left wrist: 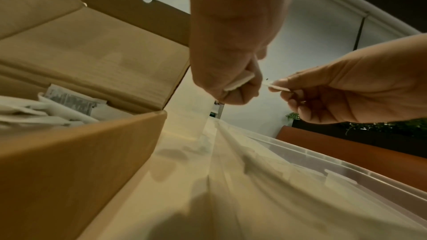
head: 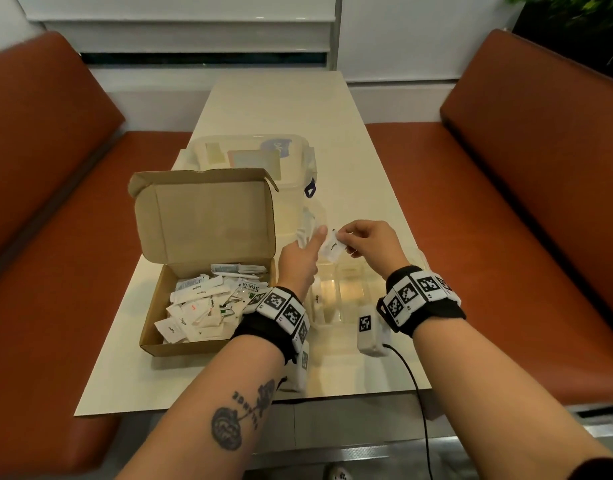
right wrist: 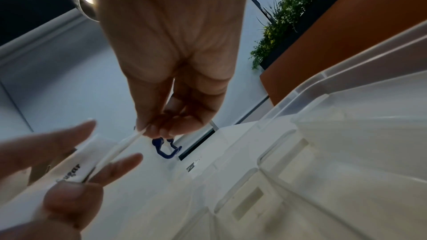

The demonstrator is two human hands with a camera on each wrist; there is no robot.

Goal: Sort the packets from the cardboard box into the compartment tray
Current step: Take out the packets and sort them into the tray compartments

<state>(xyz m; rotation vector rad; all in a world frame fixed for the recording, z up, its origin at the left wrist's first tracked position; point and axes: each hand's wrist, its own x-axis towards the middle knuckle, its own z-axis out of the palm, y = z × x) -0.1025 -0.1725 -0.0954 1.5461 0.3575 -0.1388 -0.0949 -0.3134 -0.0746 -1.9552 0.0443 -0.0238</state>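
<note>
The open cardboard box [head: 180, 347] sits at left, full of several white packets [head: 201, 303]. To its right lies the clear compartment tray [head: 346, 289], with one Sugar packet [head: 317, 299] along its left side. Both hands hover above the tray's far end. My left hand [head: 310, 242] grips a white Sugar packet [right wrist: 78, 163], seen folded in its fingers [left wrist: 240, 83] in the left wrist view. My right hand [head: 346, 239] pinches a small Pepper packet [head: 333, 247] by its upper edge, close beside the left hand. The right wrist view shows that packet [right wrist: 124, 147] edge-on.
A clear lidded storage bin [head: 249, 157] with a blue latch [head: 310, 190] stands behind the box. A white marker block [head: 367, 327] and black cable [head: 412, 382] lie near the table's front edge. Orange bench seats [head: 506, 237] flank the table.
</note>
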